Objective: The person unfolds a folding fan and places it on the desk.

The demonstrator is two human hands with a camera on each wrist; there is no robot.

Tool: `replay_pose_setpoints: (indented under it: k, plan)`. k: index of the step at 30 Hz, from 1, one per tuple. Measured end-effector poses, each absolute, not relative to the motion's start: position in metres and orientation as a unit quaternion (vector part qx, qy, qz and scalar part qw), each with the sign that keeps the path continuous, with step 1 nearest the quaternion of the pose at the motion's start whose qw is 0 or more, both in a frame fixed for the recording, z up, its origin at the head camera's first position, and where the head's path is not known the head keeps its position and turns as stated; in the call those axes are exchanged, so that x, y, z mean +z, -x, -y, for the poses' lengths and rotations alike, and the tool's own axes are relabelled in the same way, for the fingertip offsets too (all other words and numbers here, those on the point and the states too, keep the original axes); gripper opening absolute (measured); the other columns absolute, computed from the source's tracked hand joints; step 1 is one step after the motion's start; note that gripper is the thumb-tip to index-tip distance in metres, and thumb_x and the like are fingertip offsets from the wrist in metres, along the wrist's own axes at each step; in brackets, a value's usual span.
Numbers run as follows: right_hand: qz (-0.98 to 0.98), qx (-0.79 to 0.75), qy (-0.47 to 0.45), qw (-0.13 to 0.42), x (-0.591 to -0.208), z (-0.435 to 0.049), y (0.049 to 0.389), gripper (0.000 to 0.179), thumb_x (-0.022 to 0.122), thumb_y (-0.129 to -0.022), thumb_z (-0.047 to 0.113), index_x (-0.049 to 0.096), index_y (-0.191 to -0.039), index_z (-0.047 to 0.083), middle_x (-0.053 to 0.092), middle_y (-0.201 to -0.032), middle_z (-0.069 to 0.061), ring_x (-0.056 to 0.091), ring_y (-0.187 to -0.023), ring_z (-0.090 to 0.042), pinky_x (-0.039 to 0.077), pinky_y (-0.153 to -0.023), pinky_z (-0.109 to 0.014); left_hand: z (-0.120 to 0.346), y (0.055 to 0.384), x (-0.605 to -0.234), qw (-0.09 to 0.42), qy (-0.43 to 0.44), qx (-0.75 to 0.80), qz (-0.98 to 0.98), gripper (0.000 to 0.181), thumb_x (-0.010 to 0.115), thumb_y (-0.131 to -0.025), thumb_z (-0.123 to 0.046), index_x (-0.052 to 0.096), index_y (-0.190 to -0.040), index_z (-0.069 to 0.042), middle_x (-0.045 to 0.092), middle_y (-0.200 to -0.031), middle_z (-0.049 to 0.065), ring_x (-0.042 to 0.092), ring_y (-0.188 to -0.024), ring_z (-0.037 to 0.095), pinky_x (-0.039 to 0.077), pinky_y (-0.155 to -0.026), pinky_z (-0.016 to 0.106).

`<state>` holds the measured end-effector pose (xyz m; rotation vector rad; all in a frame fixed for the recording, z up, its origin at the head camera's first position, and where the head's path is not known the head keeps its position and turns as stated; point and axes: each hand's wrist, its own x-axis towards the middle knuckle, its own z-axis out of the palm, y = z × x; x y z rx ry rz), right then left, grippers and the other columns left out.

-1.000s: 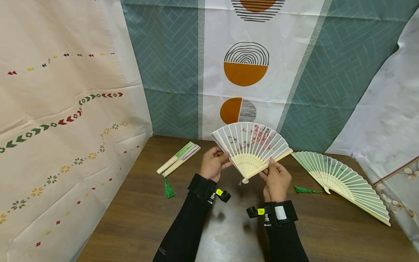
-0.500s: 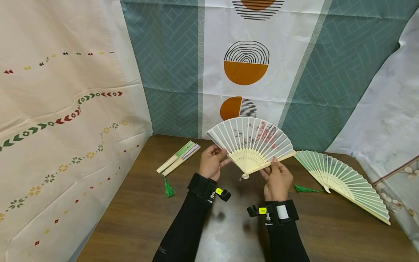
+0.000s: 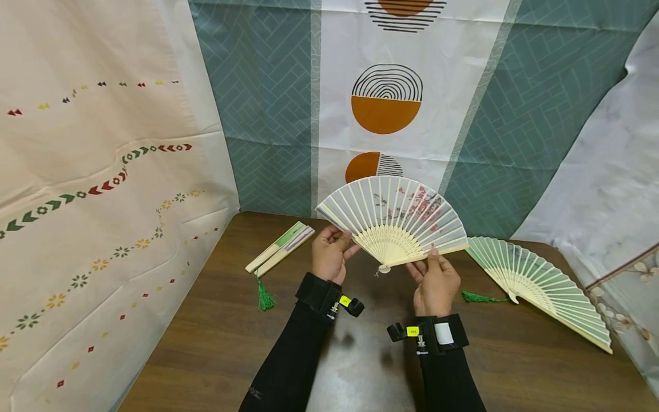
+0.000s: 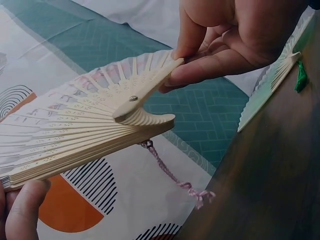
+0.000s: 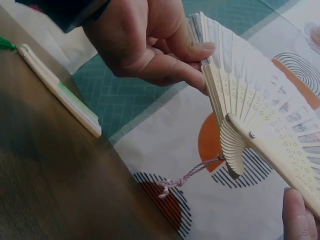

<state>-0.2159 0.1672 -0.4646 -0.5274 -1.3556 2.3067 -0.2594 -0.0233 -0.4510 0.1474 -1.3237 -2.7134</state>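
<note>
A pale folding fan [image 3: 393, 220] with red blossom print is spread wide and held up above the table. My left hand [image 3: 330, 254] pinches its left edge between thumb and fingers. At the other edge, my right hand [image 3: 436, 284] grips the outer rib, thumb on the near side. In the left wrist view, several ribs of the fan [image 4: 90, 150] are still stacked together at the left edge. A short pink cord [image 5: 192, 172] dangles from the pivot in the right wrist view.
A green folding fan [image 3: 540, 286] lies spread on the table [image 3: 206, 355] at the right, its green tassel [image 3: 481, 297] beside it. Folded fans [image 3: 282, 249] lie at the left with another green tassel [image 3: 265, 297]. Patterned cloths [image 3: 268, 114] hang behind the table.
The held fan has risen and spread a little wider. Its left edge has moved left and its right edge slightly right. Both hands keep their hold.
</note>
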Motion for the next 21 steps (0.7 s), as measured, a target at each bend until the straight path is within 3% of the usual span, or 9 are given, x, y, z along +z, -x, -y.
replay_pose_setpoints:
  k: [6,11,16,21]
  plan:
    - [0.462,0.842,0.194,0.198,-0.4638,-0.1679,0.2154,0.039,0.056,-0.121,0.020,0.065,-0.148,-0.007,0.079,-0.115,0.001,0.084,-0.093,-0.009,0.073,-0.079,-0.025,0.0221,0.2597,-0.4535,0.065,-0.061,-0.902,0.422,0.021,0.060,-0.112,0.010,0.067,-0.101,-0.006,0.057,-0.092,0.003,0.065,-0.087,0.012,0.071,-0.072,0.022]
    - [0.441,0.855,0.192,0.196,-0.4646,-0.1670,0.2169,0.033,0.054,-0.121,0.018,0.066,-0.139,-0.007,0.069,-0.131,-0.005,0.083,-0.094,-0.011,0.073,-0.085,-0.025,0.0232,0.2600,-0.4578,0.071,-0.075,-0.909,0.403,0.027,0.057,-0.114,0.011,0.063,-0.096,-0.009,0.059,-0.093,0.002,0.064,-0.089,0.012,0.072,-0.075,0.023]
    - [0.422,0.861,0.199,0.204,-0.4647,-0.1660,0.2177,0.026,0.056,-0.120,0.018,0.067,-0.128,-0.005,0.073,-0.118,-0.006,0.083,-0.089,-0.012,0.073,-0.084,-0.026,0.0227,0.2607,-0.4585,0.071,-0.081,-0.913,0.393,0.026,0.057,-0.114,0.009,0.063,-0.096,-0.009,0.061,-0.095,0.002,0.065,-0.088,0.012,0.072,-0.076,0.023]
    - [0.416,0.862,0.201,0.208,-0.4632,-0.1646,0.2182,0.026,0.056,-0.120,0.018,0.068,-0.128,-0.003,0.075,-0.112,-0.005,0.082,-0.090,-0.013,0.073,-0.085,-0.027,0.0210,0.2610,-0.4572,0.074,-0.084,-0.914,0.390,0.025,0.058,-0.114,0.009,0.062,-0.098,-0.009,0.061,-0.096,0.002,0.064,-0.088,0.012,0.071,-0.075,0.023]
